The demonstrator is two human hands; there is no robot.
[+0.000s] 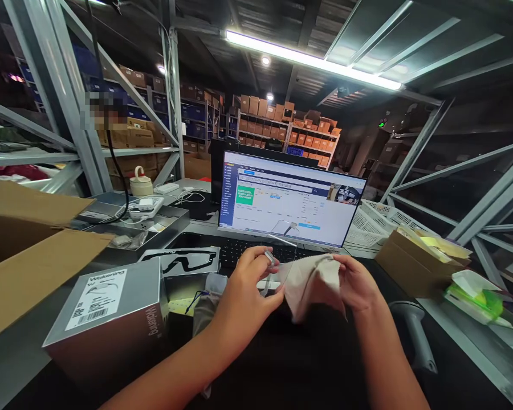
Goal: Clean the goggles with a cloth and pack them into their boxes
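My left hand [250, 285] pinches a pair of clear glasses [291, 256] between thumb and fingers, held up in front of the monitor. Their thin rim and see-through lens show against the screen; the rest is partly hidden by my fingers and the cloth. A pale beige cleaning cloth [312, 282] hangs from my right hand [359, 282], gripped at its right edge. Its left side lies against or just beside the glasses; I cannot tell which. Below my left hand is a grey drawstring pouch [211, 290], partly covered by the wrist.
A silver labelled box [106, 307] and a box with printed glasses [183, 260] stand left, near an open carton [38, 239]. Ahead are a keyboard [239, 250] and monitor [277, 199]. A barcode scanner [414, 336], a cardboard box [414, 262] and white baskets [371, 225] are right.
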